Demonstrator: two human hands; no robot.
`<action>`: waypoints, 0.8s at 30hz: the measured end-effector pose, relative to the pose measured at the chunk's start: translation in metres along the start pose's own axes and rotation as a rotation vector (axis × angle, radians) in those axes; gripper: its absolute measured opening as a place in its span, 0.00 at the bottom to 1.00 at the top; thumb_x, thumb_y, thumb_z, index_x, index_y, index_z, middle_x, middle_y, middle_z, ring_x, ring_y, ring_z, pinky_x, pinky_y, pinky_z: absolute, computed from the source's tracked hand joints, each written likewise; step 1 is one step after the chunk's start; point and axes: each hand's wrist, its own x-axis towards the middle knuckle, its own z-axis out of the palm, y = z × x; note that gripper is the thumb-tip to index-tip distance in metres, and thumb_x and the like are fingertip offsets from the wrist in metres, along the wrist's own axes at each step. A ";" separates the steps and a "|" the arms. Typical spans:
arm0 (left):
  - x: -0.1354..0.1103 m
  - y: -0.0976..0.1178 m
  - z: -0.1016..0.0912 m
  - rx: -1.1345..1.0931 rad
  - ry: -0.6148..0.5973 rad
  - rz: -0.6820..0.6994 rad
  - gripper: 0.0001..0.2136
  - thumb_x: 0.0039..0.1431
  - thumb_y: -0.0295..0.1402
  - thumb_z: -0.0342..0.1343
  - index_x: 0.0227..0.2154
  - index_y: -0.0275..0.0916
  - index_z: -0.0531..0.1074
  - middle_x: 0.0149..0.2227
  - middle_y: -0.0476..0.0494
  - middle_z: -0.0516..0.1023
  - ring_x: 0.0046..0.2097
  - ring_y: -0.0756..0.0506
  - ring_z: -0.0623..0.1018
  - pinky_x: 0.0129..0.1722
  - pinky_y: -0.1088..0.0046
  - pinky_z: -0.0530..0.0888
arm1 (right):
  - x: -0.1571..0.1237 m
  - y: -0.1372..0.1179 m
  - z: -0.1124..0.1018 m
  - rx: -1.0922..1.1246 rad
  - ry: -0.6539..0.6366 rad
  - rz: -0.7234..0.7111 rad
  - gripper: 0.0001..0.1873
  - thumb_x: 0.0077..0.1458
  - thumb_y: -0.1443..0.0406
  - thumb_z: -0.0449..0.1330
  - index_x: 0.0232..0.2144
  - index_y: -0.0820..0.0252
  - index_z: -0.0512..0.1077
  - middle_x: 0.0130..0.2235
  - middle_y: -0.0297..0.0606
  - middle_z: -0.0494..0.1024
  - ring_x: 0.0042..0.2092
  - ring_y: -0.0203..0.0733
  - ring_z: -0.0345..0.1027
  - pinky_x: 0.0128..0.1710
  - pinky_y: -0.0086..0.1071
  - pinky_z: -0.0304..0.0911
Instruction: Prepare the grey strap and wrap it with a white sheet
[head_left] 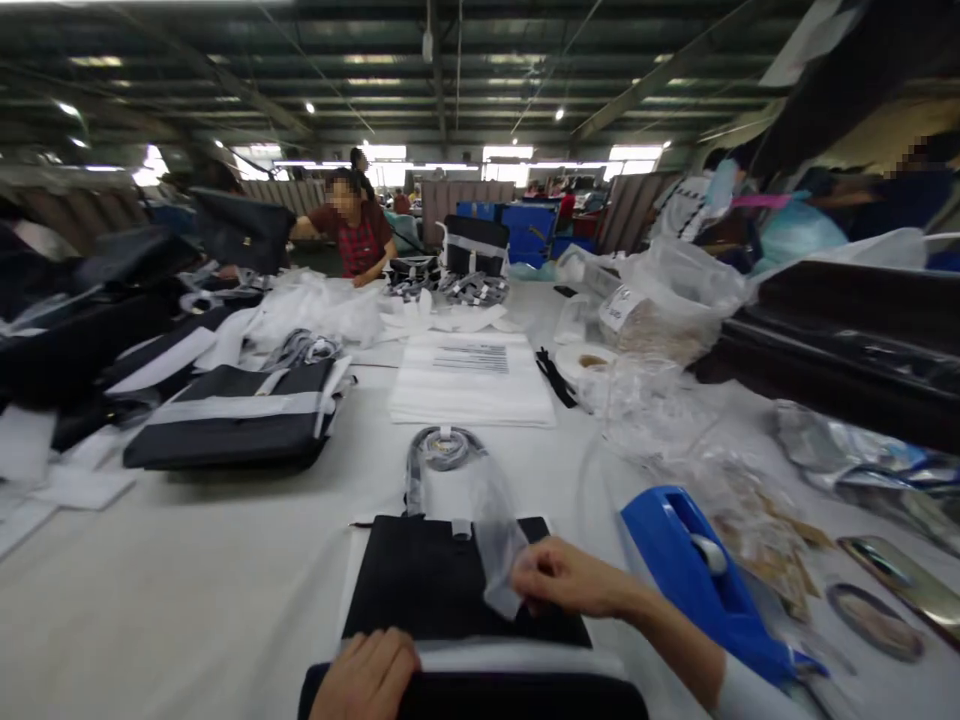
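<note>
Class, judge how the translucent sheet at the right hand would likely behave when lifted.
The translucent sheet is probably floppy: its outline bends loosely beside the right hand. It seems likely to be light for its size, looking thin enough for the black bag to darken it from behind.
</note>
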 end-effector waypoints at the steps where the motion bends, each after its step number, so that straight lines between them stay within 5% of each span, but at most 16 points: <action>1: -0.001 0.003 -0.008 0.047 -0.006 0.047 0.19 0.58 0.54 0.51 0.35 0.43 0.71 0.38 0.44 0.80 0.36 0.43 0.79 0.35 0.66 0.76 | 0.009 -0.003 0.013 -0.187 -0.090 0.010 0.16 0.58 0.60 0.51 0.31 0.60 0.77 0.27 0.33 0.79 0.28 0.35 0.69 0.29 0.26 0.63; 4: 0.011 0.017 -0.038 0.093 -0.094 0.114 0.22 0.54 0.55 0.55 0.36 0.40 0.72 0.52 0.35 0.76 0.45 0.38 0.79 0.44 0.61 0.78 | 0.030 -0.003 0.039 -0.654 -0.154 0.045 0.14 0.51 0.65 0.53 0.30 0.59 0.79 0.30 0.39 0.81 0.30 0.42 0.73 0.30 0.31 0.65; 7: 0.036 0.031 -0.066 0.037 -0.297 0.076 0.29 0.47 0.53 0.63 0.48 0.38 0.70 0.65 0.29 0.59 0.60 0.30 0.68 0.58 0.46 0.68 | 0.043 0.003 0.048 -0.842 -0.118 0.106 0.13 0.44 0.67 0.56 0.28 0.63 0.80 0.31 0.51 0.82 0.33 0.55 0.76 0.31 0.40 0.67; 11: 0.066 0.040 -0.072 -0.111 -0.387 0.189 0.43 0.50 0.54 0.61 0.65 0.48 0.49 0.69 0.34 0.45 0.67 0.29 0.54 0.63 0.35 0.52 | 0.053 0.014 0.052 -0.998 -0.120 0.125 0.12 0.41 0.68 0.58 0.28 0.66 0.80 0.31 0.56 0.81 0.34 0.61 0.77 0.31 0.44 0.69; 14: 0.078 0.040 -0.059 -0.181 -0.387 0.224 0.44 0.48 0.61 0.56 0.63 0.43 0.53 0.65 0.31 0.59 0.65 0.29 0.59 0.64 0.38 0.48 | 0.056 0.021 0.054 -1.048 -0.102 0.086 0.12 0.41 0.67 0.60 0.29 0.67 0.79 0.33 0.57 0.81 0.35 0.61 0.76 0.34 0.45 0.69; 17: 0.080 0.039 -0.045 -0.204 -0.526 0.071 0.36 0.49 0.61 0.54 0.54 0.39 0.67 0.48 0.30 0.78 0.50 0.28 0.76 0.54 0.43 0.68 | 0.052 0.028 0.055 -1.046 -0.076 0.063 0.11 0.42 0.65 0.61 0.29 0.67 0.79 0.33 0.56 0.81 0.36 0.60 0.76 0.34 0.43 0.69; 20: 0.079 0.036 -0.034 -0.223 -0.610 -0.038 0.30 0.52 0.58 0.53 0.50 0.40 0.70 0.43 0.31 0.80 0.43 0.26 0.79 0.42 0.47 0.75 | 0.043 0.033 0.054 -0.998 -0.033 0.074 0.12 0.46 0.62 0.62 0.30 0.64 0.79 0.32 0.51 0.81 0.36 0.55 0.76 0.33 0.38 0.67; 24: 0.079 0.029 -0.015 -0.247 -0.608 -0.053 0.28 0.55 0.56 0.50 0.47 0.38 0.72 0.43 0.30 0.80 0.46 0.26 0.78 0.45 0.47 0.73 | 0.031 0.036 0.055 -0.919 0.108 0.120 0.16 0.52 0.54 0.59 0.32 0.60 0.78 0.31 0.44 0.81 0.33 0.47 0.75 0.31 0.33 0.64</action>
